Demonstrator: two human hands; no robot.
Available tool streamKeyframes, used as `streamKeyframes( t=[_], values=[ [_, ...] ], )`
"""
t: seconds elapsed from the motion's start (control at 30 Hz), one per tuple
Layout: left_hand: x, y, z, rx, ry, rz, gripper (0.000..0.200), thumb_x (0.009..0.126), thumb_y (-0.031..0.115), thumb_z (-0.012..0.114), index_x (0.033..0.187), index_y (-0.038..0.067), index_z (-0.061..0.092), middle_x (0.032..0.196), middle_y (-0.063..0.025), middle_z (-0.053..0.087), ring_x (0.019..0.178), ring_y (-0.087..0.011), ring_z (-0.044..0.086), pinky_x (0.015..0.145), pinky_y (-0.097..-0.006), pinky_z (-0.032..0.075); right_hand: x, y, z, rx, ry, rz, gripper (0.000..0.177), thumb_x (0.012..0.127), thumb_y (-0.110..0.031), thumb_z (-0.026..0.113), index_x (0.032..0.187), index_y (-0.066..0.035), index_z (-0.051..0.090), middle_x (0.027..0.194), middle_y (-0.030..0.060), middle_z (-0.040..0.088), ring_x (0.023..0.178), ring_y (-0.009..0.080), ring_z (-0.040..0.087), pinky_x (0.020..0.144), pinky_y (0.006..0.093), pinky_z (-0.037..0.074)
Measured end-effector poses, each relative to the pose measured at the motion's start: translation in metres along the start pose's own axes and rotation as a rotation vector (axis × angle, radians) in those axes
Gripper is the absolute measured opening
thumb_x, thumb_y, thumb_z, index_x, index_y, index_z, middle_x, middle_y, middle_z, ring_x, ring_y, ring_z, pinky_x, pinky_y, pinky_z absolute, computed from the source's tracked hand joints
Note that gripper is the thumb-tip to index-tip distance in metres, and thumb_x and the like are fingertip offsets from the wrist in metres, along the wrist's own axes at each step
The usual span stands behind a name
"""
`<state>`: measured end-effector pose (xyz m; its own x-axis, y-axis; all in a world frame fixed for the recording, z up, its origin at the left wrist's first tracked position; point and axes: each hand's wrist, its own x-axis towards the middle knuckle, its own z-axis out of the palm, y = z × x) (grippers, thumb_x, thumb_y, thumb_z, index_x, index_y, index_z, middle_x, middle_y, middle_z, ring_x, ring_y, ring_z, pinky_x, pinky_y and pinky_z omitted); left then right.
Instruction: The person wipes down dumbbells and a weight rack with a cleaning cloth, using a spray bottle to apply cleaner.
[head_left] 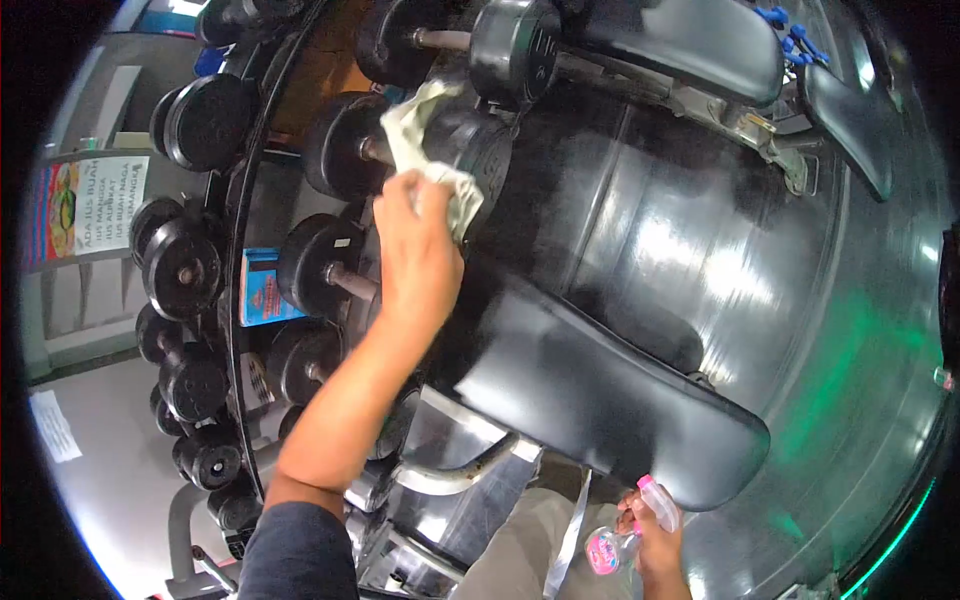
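Observation:
My left hand [415, 235] is closed on a pale, crumpled cloth [410, 130], held up at arm's length. Behind the cloth, and partly covered by it, lies a large black dumbbell [485, 150] on the rack. My right hand [660, 545] grips a clear spray bottle [606, 550] with a pink-and-white trigger head and a pink label, low in front of me. Just beyond that hand is the rounded end of a black padded bench [610, 390].
More dumbbells [180, 265] fill the rack on the left. A blue box [265, 290] sits between its rows. At the upper right stands another padded bench [690, 45], with small blue dumbbells [795, 40] beyond. A printed sign [90, 205] hangs at far left.

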<state>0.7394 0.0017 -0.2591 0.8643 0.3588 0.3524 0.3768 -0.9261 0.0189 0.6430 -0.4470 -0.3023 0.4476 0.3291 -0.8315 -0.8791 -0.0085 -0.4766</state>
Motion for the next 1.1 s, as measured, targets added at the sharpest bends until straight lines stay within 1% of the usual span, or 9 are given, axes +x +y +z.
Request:
streamKeyframes(
  t=[0.07, 0.37, 0.47, 0.5, 0.67, 0.83, 0.97, 1.07, 1.1],
  values=[
    [-0.016, 0.004, 0.003, -0.036, -0.012, -0.084, 0.052, 0.067, -0.019, 0.064, 0.116, -0.005, 0.051, 0.123, -0.029, 0.047, 0.115, -0.0484, 0.051, 0.103, -0.0522, 0.043, 0.001, 0.003, -0.001, 0.009, 0.009, -0.014, 0.022, 0.096, -0.019, 0.073, 0.102, 0.0, 0.063, 0.09, 0.0139, 0.068, 0.064, 0.0174, 0.063, 0.062, 0.0332, 0.054],
    [-0.054, 0.043, 0.043, -0.308, 0.069, -0.593, 0.047, 0.073, -0.014, 0.07, 0.114, -0.002, 0.049, 0.122, -0.0254, 0.039, 0.116, -0.0439, 0.047, 0.103, -0.0491, 0.04, 0.0, 0.001, 0.008, 0.029, 0.0, 0.005, 0.025, 0.096, -0.022, 0.076, 0.101, -0.001, 0.063, 0.09, 0.0137, 0.068, 0.065, 0.0181, 0.065, 0.062, 0.0339, 0.055],
    [-0.065, 0.038, 0.063, -0.29, 0.247, -0.459, 0.047, 0.076, -0.014, 0.068, 0.118, -0.001, 0.05, 0.124, -0.025, 0.039, 0.118, -0.0436, 0.045, 0.106, -0.0516, 0.037, 0.001, -0.001, 0.007, 0.014, -0.005, -0.014, 0.025, 0.095, -0.021, 0.075, 0.103, 0.0, 0.063, 0.09, 0.0139, 0.068, 0.066, 0.0184, 0.065, 0.063, 0.034, 0.055],
    [-0.061, 0.042, 0.066, -0.35, 0.342, -0.439, 0.054, 0.071, -0.016, 0.067, 0.121, 0.001, 0.055, 0.121, -0.0232, 0.044, 0.119, -0.0426, 0.045, 0.108, -0.0491, 0.035, -0.002, -0.004, 0.011, 0.027, 0.011, -0.017, 0.025, 0.095, -0.021, 0.075, 0.104, 0.0, 0.063, 0.09, 0.014, 0.068, 0.066, 0.0185, 0.065, 0.063, 0.034, 0.055],
    [-0.021, 0.029, 0.038, -0.125, 0.205, -0.005, 0.062, 0.062, -0.013, 0.072, 0.116, 0.016, 0.069, 0.127, -0.0138, 0.056, 0.123, -0.0386, 0.051, 0.109, -0.0463, 0.039, -0.006, -0.001, 0.001, -0.038, 0.043, 0.004, 0.026, 0.095, -0.021, 0.074, 0.106, 0.001, 0.064, 0.09, 0.0145, 0.067, 0.066, 0.0185, 0.064, 0.063, 0.0344, 0.055],
    [0.049, 0.01, 0.049, 0.195, 0.077, 0.333, 0.023, 0.089, 0.016, 0.06, 0.109, 0.013, 0.069, 0.126, -0.0064, 0.063, 0.125, -0.0328, 0.055, 0.107, -0.0464, 0.043, -0.005, -0.008, 0.01, -0.023, 0.028, -0.031, 0.026, 0.095, -0.021, 0.073, 0.105, 0.001, 0.063, 0.091, 0.0144, 0.067, 0.065, 0.0182, 0.063, 0.062, 0.0346, 0.054],
    [0.029, 0.011, 0.075, 0.485, -0.187, 0.655, 0.018, 0.088, 0.02, 0.061, 0.099, 0.009, 0.071, 0.106, -0.0065, 0.064, 0.118, -0.0261, 0.057, 0.109, -0.0412, 0.041, -0.004, -0.005, 0.01, -0.035, 0.01, -0.037, 0.026, 0.096, -0.022, 0.073, 0.103, 0.001, 0.063, 0.091, 0.0145, 0.066, 0.065, 0.0181, 0.063, 0.063, 0.0346, 0.054],
    [-0.019, -0.005, 0.111, 0.495, -0.588, 0.62, 0.016, 0.085, 0.019, 0.064, 0.091, 0.01, 0.076, 0.107, -0.0055, 0.066, 0.119, -0.0228, 0.056, 0.105, -0.0368, 0.042, -0.005, -0.002, 0.009, -0.011, 0.002, -0.038, 0.028, 0.097, -0.024, 0.073, 0.102, 0.001, 0.063, 0.091, 0.0145, 0.066, 0.065, 0.018, 0.063, 0.063, 0.0341, 0.054],
    [-0.021, -0.002, 0.103, 0.461, -0.579, 0.59, 0.015, 0.084, 0.017, 0.065, 0.09, 0.009, 0.076, 0.107, -0.0062, 0.066, 0.118, -0.0239, 0.056, 0.104, -0.0371, 0.043, -0.006, -0.002, 0.006, -0.019, -0.008, -0.036, 0.028, 0.097, -0.025, 0.073, 0.101, 0.001, 0.062, 0.091, 0.0146, 0.066, 0.065, 0.018, 0.063, 0.063, 0.0339, 0.054]
  ],
)
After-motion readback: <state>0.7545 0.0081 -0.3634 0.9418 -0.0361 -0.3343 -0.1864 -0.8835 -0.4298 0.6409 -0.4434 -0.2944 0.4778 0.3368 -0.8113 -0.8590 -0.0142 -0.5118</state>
